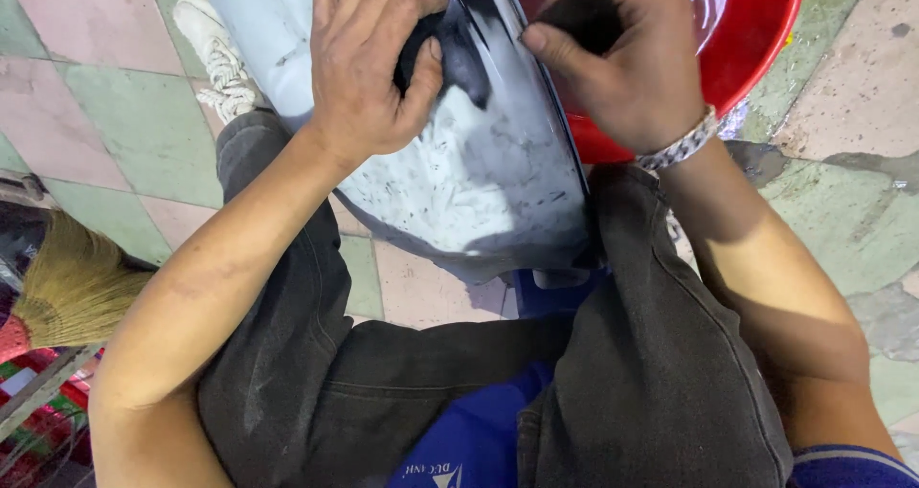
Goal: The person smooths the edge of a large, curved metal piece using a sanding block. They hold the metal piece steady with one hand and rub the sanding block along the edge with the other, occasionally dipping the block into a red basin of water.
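- Looking down through the head camera, I see a curved, glossy grey-blue panel (479, 153) resting across the lap, its far end reaching over a red basin (756, 28)
- My left hand (369, 67) grips the panel's upper edge, fingers curled over it and the thumb pressed against the inner face
- My right hand (627, 62) is clenched around a dark pad or cloth (584, 14), holding it against the panel's rim just beside the basin; what the pad is made of I cannot tell
- A pale, streaked film covers the lower part of the panel's surface
- A metal-link bracelet (682, 141) sits on the right wrist
- Dark grey trousers (383, 383) cover both knees, with a blue seat (550, 296) showing between them
- A white shoe (218, 52) stands on the pink and green tiled floor (86, 114), left of the panel
- A straw broom (67, 292) lies at the left edge, well apart from both hands
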